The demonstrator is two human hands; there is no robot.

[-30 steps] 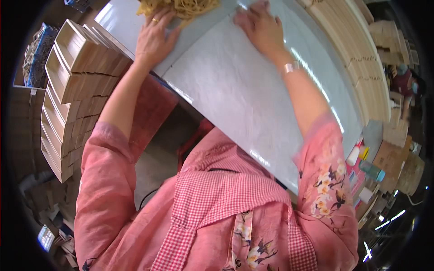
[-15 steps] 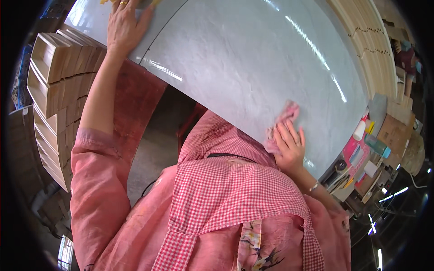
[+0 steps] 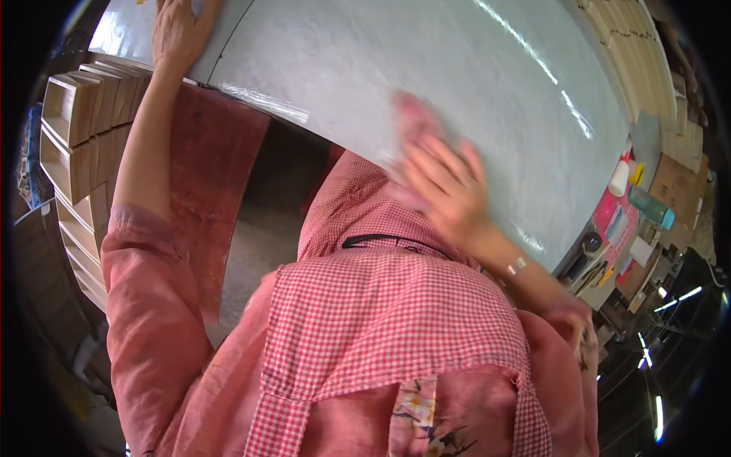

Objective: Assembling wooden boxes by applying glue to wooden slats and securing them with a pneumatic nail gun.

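A glossy pale grey sheet-like surface spreads out in front of me, with a thin dark curved line crossing its left part. My right hand presses a crumpled pink cloth onto it near the close edge; both are smeared by motion. At the upper left, my left hand lies flat on the surface beside the dark line, thumb spread away, fingertips cut off by the picture's top edge. I see nothing held in it.
Stacked pale wooden box frames stand at left, beside a dark red board. More pale stacked pieces line the far right. A teal bottle, a white bottle and small tools crowd the right corner.
My right hand has slid the pink cloth leftward and farther from me across the surface. The view has shifted, and my left hand now appears farther left and higher, still flat.
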